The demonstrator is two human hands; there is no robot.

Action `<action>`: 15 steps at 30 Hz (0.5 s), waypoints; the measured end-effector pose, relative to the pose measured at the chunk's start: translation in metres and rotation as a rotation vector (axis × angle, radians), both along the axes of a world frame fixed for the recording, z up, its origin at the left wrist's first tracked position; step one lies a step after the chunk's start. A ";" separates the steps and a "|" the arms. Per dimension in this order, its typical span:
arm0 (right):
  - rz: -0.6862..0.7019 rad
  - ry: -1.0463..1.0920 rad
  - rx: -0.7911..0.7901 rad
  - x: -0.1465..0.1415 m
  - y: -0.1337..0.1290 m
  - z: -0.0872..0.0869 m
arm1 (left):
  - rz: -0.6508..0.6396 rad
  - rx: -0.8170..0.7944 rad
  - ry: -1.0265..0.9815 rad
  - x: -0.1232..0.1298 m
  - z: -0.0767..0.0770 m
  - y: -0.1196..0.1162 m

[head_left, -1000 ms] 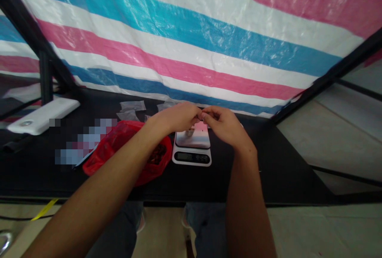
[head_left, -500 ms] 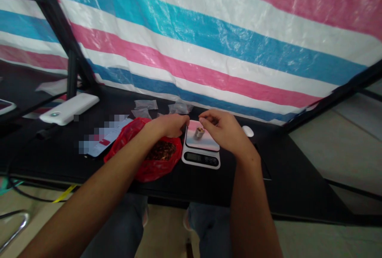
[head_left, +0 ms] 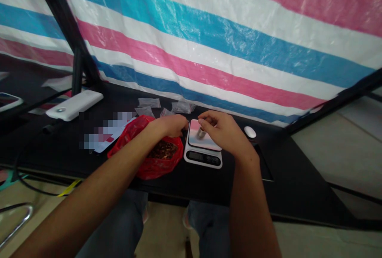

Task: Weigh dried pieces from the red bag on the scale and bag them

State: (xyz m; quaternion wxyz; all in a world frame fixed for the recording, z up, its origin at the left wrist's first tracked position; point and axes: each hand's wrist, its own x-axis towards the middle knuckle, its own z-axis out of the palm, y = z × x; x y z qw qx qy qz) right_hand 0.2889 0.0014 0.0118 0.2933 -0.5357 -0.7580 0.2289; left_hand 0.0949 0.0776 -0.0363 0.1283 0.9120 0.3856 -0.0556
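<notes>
A white digital scale (head_left: 203,157) lies on the black table, and a small metal cup (head_left: 201,133) is on its shiny plate. Above the plate's right side is my right hand (head_left: 219,130), its thumb and fingertips pinched together at the cup's top; what they hold is too small to name. My left hand (head_left: 174,126) is closed over the far edge of an open red plastic bag (head_left: 158,169), close to the scale's left side; anything in its fingers is hidden. Dark brown bits (head_left: 163,150) fill the bag.
Several small clear plastic bags (head_left: 180,107) lie behind the red bag. A blue-white packet (head_left: 110,134), partly pixelated, and a white device (head_left: 75,104) are on the left. A white round object (head_left: 250,131) sits right of my right hand. A striped sheet (head_left: 209,51) hangs behind.
The view has shifted slightly. My right hand's fingertips are now lower, at the cup's top, covering part of it. My left hand stays near the scale's left edge.
</notes>
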 end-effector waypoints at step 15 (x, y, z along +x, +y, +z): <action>0.016 0.009 -0.024 0.005 0.000 -0.004 | 0.146 0.034 -0.014 0.012 0.003 -0.019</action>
